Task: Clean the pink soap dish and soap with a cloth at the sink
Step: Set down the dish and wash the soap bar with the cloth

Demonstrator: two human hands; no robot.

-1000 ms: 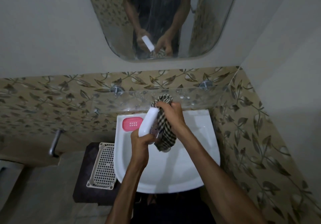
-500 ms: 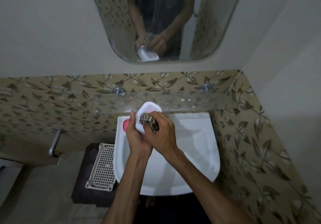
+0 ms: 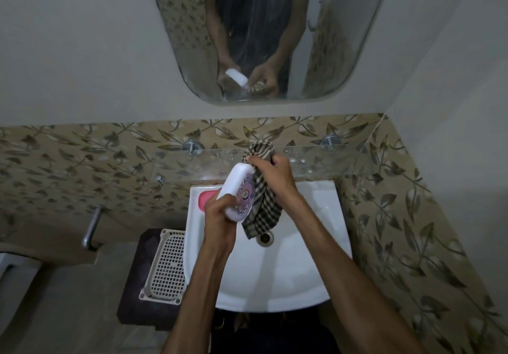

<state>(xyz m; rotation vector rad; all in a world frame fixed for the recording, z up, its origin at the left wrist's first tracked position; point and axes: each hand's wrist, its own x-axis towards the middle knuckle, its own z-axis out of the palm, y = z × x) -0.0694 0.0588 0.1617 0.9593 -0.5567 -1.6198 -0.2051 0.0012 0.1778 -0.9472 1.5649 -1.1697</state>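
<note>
Over the white sink [image 3: 324, 216], my left hand [image 3: 220, 216] grips a white soap bar [image 3: 236, 186] with a round purple print on its face, tilted up towards the wall. My right hand [image 3: 275, 175] grips a brown checked cloth [image 3: 261, 205] pressed against the soap's right side; the cloth's tail hangs down near the drain [image 3: 265, 238]. The pink soap dish [image 3: 204, 197] sits on the sink's back left corner, mostly hidden behind the soap and my left hand.
A glass shelf [image 3: 316, 161] runs along the leaf-patterned tiles just above the sink. A mirror [image 3: 275, 32] hangs higher up. A white plastic grid tray [image 3: 165, 268] lies on a dark stool left of the sink. A metal handle [image 3: 92, 227] sticks out at far left.
The soap has tilted back upright and turned its printed face towards me. The cloth, bunched on the soap half a second ago, now hangs loose along its right side.
</note>
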